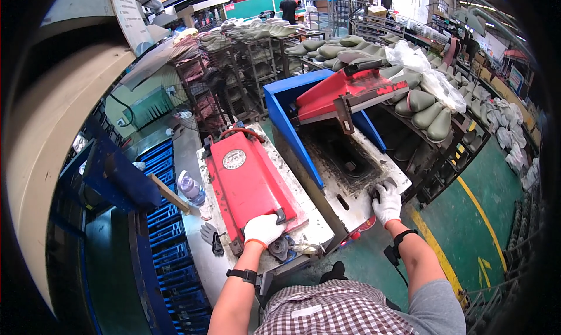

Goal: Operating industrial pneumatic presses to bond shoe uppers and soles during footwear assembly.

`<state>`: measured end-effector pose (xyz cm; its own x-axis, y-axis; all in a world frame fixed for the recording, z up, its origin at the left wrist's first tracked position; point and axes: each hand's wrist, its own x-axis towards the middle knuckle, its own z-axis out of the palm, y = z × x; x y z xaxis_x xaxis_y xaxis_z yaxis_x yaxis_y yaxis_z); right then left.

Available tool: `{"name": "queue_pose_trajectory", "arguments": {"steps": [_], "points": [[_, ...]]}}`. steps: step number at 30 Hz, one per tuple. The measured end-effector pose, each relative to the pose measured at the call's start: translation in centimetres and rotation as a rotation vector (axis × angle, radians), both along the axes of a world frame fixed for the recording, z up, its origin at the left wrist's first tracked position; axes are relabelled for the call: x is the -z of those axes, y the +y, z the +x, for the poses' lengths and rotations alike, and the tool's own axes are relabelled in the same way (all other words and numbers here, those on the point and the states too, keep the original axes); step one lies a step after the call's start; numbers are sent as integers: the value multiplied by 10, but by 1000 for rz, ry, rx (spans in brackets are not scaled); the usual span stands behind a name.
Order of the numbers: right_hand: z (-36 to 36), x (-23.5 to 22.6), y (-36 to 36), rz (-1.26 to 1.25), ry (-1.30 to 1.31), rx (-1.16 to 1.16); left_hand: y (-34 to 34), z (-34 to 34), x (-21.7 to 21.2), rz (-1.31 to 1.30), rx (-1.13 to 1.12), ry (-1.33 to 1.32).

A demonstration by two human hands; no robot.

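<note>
One red lid down, one red lid up, and a white-gloved hand at each!

We start far left: blue rollers (169,230) run alongside the metal surface (216,273), where a clear-and-lilac bottle (191,188) and a grey glove (208,233) sit close to the first machine. A careless elbow could knock that bottle over. Next along, the left hand (263,228) is on the near end of the lowered lid (251,177), right by its black handle (281,216). Are the fingers gripping? Their tips are too small to read, so I can't tell. The risk: if this lid rose and dropped, fingers under its rim could be pinched.

Over to the right, the raised lid (345,92) tilts up by the blue housing (290,130). Below it, the right hand (387,203) reaches to the near rim of the dark cavity (350,160), fingers over something dark there; held or merely touched, I can't tell. If the lid's support slipped, that hand could be caught.

And the looks, left to right! The lowered lid is bright red, long and boxy, with a round pale badge and a hose across its far end. The raised lid is scuffed, its paint chipped to black along the edge. The cavity is sooty, its pale surround smeared with grime.
</note>
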<state>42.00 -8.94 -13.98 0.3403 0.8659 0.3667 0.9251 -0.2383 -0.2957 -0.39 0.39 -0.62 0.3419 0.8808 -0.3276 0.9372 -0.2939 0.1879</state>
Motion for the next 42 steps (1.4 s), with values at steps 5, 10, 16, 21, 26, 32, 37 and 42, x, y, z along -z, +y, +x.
{"name": "queue_pose_trajectory", "arguments": {"steps": [5,10,16,21,26,32,37,42], "points": [[0,-1,0,-13,6,1,-1,0,-1,-8,-6,15],[0,0,0,-22,12,3,-1,2,-4,-13,-2,11],[1,0,1,0,15,0,-1,1,-3,0,2,6],[-1,0,-1,22,23,-4,-1,-1,0,5,-3,-3],[-8,-3,4,110,22,-8,-2,1,-3,17,7,-16],[-141,-14,12,247,552,-589,-4,0,-6,1,13,-36],[-243,-23,-21,-278,784,-678,-4,-5,4,51,37,-62],[-229,-27,-16,-736,1054,-596,-3,-6,10,54,22,-29]]}}
